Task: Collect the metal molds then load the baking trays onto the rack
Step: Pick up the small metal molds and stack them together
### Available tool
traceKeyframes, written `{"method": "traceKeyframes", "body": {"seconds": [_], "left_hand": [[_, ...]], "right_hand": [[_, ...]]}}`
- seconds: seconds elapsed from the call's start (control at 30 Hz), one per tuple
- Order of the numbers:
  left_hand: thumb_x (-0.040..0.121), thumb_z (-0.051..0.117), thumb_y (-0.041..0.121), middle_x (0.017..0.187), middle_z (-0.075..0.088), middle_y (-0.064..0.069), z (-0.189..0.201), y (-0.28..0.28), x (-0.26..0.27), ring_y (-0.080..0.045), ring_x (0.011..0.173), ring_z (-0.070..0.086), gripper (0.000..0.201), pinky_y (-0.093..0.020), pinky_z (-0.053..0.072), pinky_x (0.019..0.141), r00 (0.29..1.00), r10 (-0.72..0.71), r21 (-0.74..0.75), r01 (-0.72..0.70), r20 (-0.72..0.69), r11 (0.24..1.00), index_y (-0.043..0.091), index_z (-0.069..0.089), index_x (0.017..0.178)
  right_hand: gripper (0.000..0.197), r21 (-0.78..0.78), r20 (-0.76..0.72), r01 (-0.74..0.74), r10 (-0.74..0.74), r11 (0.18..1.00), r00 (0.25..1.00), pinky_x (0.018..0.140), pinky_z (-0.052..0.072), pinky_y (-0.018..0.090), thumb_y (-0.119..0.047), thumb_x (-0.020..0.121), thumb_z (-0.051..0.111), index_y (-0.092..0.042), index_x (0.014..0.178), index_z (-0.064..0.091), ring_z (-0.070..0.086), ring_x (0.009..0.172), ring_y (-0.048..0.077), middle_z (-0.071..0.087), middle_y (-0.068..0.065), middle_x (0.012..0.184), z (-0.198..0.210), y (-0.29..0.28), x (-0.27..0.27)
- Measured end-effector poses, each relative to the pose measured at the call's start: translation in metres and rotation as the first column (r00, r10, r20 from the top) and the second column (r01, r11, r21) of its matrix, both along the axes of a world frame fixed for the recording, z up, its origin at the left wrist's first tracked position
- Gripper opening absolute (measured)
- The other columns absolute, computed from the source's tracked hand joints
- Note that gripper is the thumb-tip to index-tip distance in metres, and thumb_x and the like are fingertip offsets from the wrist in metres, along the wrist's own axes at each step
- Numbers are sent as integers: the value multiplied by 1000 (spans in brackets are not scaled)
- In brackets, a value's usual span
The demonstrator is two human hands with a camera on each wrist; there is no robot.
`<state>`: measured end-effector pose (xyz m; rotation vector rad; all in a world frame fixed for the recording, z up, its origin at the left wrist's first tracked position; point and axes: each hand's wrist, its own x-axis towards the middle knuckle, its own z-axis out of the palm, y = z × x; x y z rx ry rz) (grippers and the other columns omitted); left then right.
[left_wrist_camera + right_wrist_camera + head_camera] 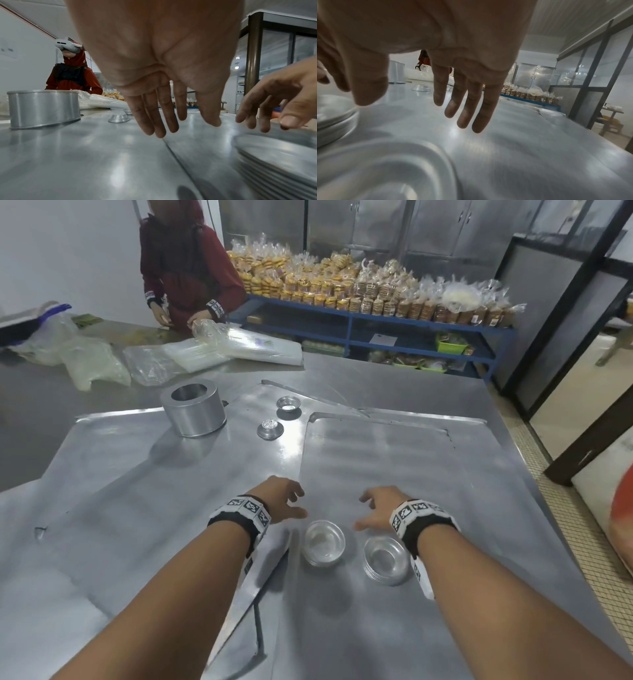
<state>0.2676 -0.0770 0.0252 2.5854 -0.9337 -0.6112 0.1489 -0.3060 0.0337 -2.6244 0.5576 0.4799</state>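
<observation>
Two stacks of small round metal molds stand on the near baking tray [394,460]: the left stack [323,542] and the right stack [386,559]. My left hand [286,501] hovers just beyond the left stack, fingers straight, holding nothing. My right hand [376,510] hovers beyond the right stack, fingers spread and empty. Two more single molds lie farther off on the left tray [137,467]: one upright [288,403], one upside down [270,428]. In the left wrist view my left hand [171,121] hangs over the tray seam, with the stack [278,162] at lower right.
A tall round metal tin [193,409] stands on the left tray. Clear plastic bags [222,347] lie at the table's far side, where another person in red [185,265] works. A blue shelf [376,326] with bagged cookies stands behind. The table's right edge drops to a tiled floor [575,529].
</observation>
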Motion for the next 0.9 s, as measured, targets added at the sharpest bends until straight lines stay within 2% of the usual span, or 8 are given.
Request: {"method": "traceKeyframes", "body": {"seconds": [0.23,0.37,0.5,0.57,0.7,0.8,0.87,0.9], "left_hand": [[89,68,40,123,66,1,4,12,105,-18,113,60,46,-33,48,99,989,105,48,-111,106,993,20,60,129],[88,66,40,131,61,-3,-10,11,171,-21,119,57,50,-36,47,100,979,131,52,-140,155,989,21,56,133],[90,63,37,129,58,-9,-21,-1,226,-26,120,53,49,-34,42,99,975,104,57,-117,197,992,13,54,132],[88,64,45,124,58,-11,-27,-10,249,-28,116,54,55,-36,44,97,978,110,37,-118,177,992,11,54,130],[75,60,65,122,56,-9,-41,-29,286,-28,114,55,79,-42,48,97,986,94,58,-103,138,993,11,51,132],[74,67,65,123,57,-9,-49,-43,303,-27,115,55,83,-40,48,98,986,56,79,-69,154,994,9,51,133],[65,75,68,118,59,-8,-53,-52,309,-26,113,57,85,-38,50,96,987,15,131,-37,163,991,10,57,124],[57,78,70,111,59,-7,-56,-56,312,-25,109,58,82,-37,52,92,986,0,162,-28,166,986,12,60,113]], "right_hand": [[53,-160,59,-29,39,987,998,96,50,35,-45,76,74,-27,124,59,62,110,21,61,0,125,3,-9,106],[49,-214,52,-55,67,975,996,94,51,35,-41,78,71,-28,124,60,62,110,22,61,-1,125,-7,-8,176],[49,-215,72,-82,99,973,992,92,52,34,-38,78,71,-30,125,58,62,109,20,60,-6,123,-19,-4,247],[49,-198,104,-95,118,975,988,92,53,35,-36,78,72,-30,125,57,62,110,18,60,-8,121,-25,-2,280],[57,-246,114,-130,162,961,980,97,50,37,-39,81,72,-23,133,54,60,114,21,61,0,127,-30,-4,338],[63,-276,126,-149,190,949,974,97,49,35,-39,81,72,-18,136,51,58,116,23,60,4,130,-30,-8,373],[66,-289,138,-146,192,946,972,95,50,37,-41,81,73,-17,137,50,59,114,25,60,5,129,-30,-8,391],[68,-293,138,-144,190,945,972,94,50,37,-41,80,73,-18,139,48,59,114,25,59,5,129,-30,-8,400]]}}
